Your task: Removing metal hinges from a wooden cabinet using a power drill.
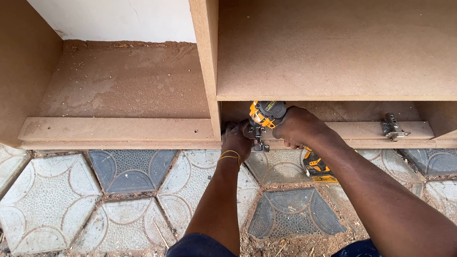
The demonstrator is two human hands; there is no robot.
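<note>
Right hand [300,127]: grip closed round one yellow drill [265,114], at the cabinet's [342,41] bottom front edge.
Left hand [236,140]: fingers curled on one hinge [257,141] by the divider.
Other hinges: two, rightward [391,127].

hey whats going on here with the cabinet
A person is working at the front lower edge of a brown board cabinet lying on patterned paving. The right hand grips a yellow and black cordless drill, its nose aimed at a metal hinge by the vertical divider. The left hand steadies that hinge. More hinges sit along the rail to the right.
</note>
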